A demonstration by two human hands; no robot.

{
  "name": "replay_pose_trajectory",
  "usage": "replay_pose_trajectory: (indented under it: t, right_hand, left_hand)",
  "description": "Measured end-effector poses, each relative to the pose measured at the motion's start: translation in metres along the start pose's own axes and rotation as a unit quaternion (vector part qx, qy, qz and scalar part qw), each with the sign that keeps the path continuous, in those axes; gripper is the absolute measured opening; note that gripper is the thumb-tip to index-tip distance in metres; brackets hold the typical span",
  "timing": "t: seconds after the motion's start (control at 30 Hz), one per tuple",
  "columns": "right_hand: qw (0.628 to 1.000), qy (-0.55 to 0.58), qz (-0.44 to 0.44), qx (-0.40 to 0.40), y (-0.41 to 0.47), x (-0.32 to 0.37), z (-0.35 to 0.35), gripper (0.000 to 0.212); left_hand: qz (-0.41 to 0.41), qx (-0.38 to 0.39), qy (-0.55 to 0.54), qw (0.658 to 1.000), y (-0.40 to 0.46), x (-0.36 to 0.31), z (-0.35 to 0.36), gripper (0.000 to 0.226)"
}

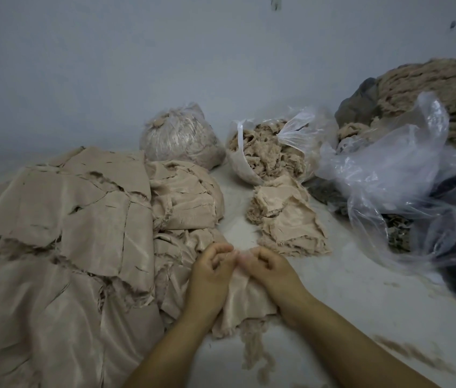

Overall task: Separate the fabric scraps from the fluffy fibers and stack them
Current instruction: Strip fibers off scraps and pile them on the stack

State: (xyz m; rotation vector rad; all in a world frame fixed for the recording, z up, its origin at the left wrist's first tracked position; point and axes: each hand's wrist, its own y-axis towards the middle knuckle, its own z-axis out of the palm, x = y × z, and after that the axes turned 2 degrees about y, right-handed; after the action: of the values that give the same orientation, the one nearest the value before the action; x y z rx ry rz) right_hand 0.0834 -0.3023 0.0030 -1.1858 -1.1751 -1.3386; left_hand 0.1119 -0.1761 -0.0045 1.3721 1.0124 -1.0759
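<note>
Head view. Both hands work at the near centre of the pale tabletop [347, 289]. The left hand [210, 271] and the right hand [268, 268] meet at their fingertips, each grip curled and pinching the far edge of 1 beige fabric scrap [245, 299], which drapes toward the person between the wrists. A tuft of fluffy fibers [252, 351] hangs from the scrap's near edge and trails onto the tabletop.

To the left lies a broad heap of large fabric pieces [67, 225]. Far of the hands and slightly right sits a small stack of scraps [285, 217]. Behind it stand 2 plastic bags: a closed bag [179, 138] and an open bag of fibers [266, 152]. Loose clear plastic [394, 169] and a mound of fiber rope [439, 91] occupy the far right.

Judgement: the step in hand is separation of scrap from fibers, and it is incomplete, since fibers remain attached. The next move calls for stripping the tuft off while 1 hand keeps the scrap, then laying the scrap flat on the small stack.
</note>
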Motion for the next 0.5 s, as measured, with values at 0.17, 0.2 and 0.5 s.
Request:
replay_pose_trajectory:
  t: [0.17, 0.2, 0.5]
  right_hand:
    - [0.997, -0.015, -0.061, -0.032, 0.001, -0.001, 0.004, 0.017]
    - [0.997, -0.002, -0.070, -0.044, 0.001, 0.000, 0.004, 0.018]
    - [0.986, -0.024, -0.118, -0.117, -0.001, 0.007, -0.005, 0.017]
  left_hand:
    - [0.024, -0.094, 0.036, 0.995, 0.006, 0.006, 0.003, 0.015]
    - [0.016, -0.111, 0.024, 0.993, 0.008, 0.006, 0.003, 0.016]
    - [-0.071, 0.112, 0.006, 0.991, -0.001, -0.003, -0.007, 0.039]
